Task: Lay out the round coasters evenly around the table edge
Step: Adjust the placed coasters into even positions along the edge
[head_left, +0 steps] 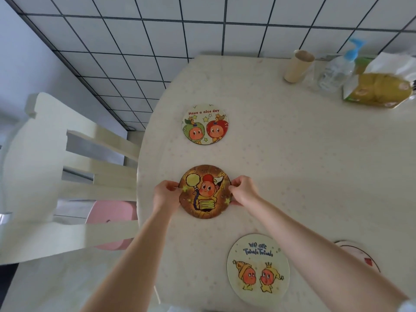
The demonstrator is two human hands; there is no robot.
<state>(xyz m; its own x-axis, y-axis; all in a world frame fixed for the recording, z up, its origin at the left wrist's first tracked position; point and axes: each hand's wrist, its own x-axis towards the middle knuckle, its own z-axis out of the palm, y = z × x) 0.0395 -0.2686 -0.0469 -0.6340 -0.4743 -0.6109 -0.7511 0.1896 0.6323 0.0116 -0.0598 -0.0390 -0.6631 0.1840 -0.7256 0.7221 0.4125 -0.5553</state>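
Left hand (165, 194) and right hand (244, 191) both pinched closed, arms outstretched

Three coasters lie along the table's (292, 154) left edge — the far coaster (205, 124), the middle coaster (205, 192), the near coaster (258, 268). A chair (45, 176) stands left of the table — behind, a cardboard tube (298, 66) at the far side.

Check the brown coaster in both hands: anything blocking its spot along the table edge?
Nothing visible does. The left hand and right hand pinch the brown coaster by opposite rims, near the table edge. The Have a nice day coaster and Twinkle Twinkle coaster lie apart from it, bare tabletop between.
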